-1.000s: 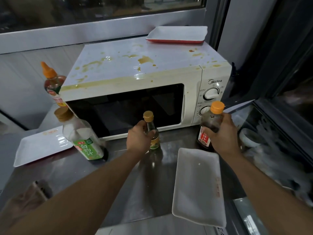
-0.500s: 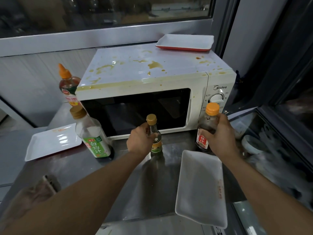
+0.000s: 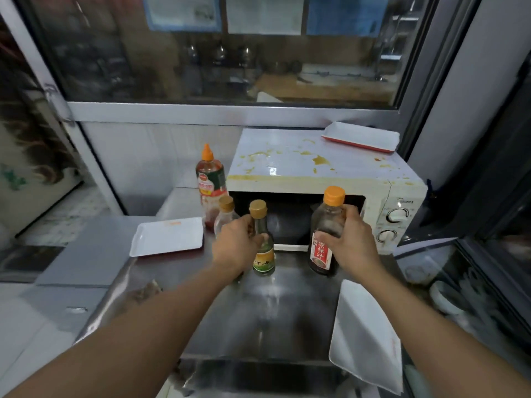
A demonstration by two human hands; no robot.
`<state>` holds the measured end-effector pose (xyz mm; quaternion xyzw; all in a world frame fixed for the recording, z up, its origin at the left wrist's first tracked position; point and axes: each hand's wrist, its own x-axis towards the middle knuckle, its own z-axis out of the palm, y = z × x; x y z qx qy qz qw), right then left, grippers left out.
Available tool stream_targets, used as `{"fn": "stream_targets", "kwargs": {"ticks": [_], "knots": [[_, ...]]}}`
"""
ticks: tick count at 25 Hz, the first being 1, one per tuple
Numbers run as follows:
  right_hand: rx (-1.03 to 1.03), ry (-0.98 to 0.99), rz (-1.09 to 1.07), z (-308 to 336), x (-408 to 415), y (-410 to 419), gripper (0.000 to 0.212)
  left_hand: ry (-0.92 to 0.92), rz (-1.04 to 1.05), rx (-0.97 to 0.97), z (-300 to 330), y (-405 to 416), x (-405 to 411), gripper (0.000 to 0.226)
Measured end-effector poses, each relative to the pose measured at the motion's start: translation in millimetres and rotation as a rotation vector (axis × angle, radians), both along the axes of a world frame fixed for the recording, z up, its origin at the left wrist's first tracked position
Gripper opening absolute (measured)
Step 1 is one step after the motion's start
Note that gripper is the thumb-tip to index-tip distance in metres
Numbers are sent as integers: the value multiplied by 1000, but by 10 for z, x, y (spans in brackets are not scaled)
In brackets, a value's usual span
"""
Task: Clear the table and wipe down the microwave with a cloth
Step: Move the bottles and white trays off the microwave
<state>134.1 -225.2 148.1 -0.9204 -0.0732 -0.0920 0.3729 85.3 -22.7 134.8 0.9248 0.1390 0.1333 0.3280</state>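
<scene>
The head camera looks down along two bare forearms to a steel counter [image 3: 287, 317] in front of a white microwave [image 3: 321, 179], which sits right of centre in the frame. Yellow-brown spills streak the microwave's top, and a white tray with a red edge [image 3: 360, 137] rests on its far right corner. At centre frame the left hand [image 3: 237, 248] has its grip wrapped round a small green-labelled bottle [image 3: 263, 248] with a tan cap, fingers curled about the neck and shoulder. Just to the right, the right hand [image 3: 352, 242] clamps a larger dark sauce bottle [image 3: 324, 239] with an orange cap and red label, fingers curled round its body. Both bottles stand upright, long axes vertical, bases at or just above the counter; contact cannot be told. Each bottle is already in its own hand, so the coming move likely turns on lifting straight up and carrying both clear of the microwave door. Left of the hands, a clear bottle with a tan cap [image 3: 225, 212] and a tall red sauce bottle with an orange nozzle [image 3: 209, 182] stand beside the microwave, nearer the left hand. A white rectangular plate [image 3: 168, 235] lies on the counter at centre left, another white plate [image 3: 365, 337] overhangs the near edge at lower right. No cloth can be clearly made out.
</scene>
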Motion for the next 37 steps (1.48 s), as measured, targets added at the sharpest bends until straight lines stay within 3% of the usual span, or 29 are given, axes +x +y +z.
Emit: {"fn": "stream_targets", "kwargs": {"ticks": [4,13,20,25,37], "knots": [[-4,-42,96,346,-362,559,60,5,64,-25,226,626,-389,29],[7,-28,229,703,-1244,1979,61,-36,151,0,628,2157,-1545,22],[-17,-23,311,844,-1473,2840,65,-58,248,20,683,3065,-2058,20],[5,3,350,845,-1209,3297,64,-62,263,1,685,3476,-1866,17],[23,55,357,604,100,4144,61,0,250,43,545,4232,-418,32]]}}
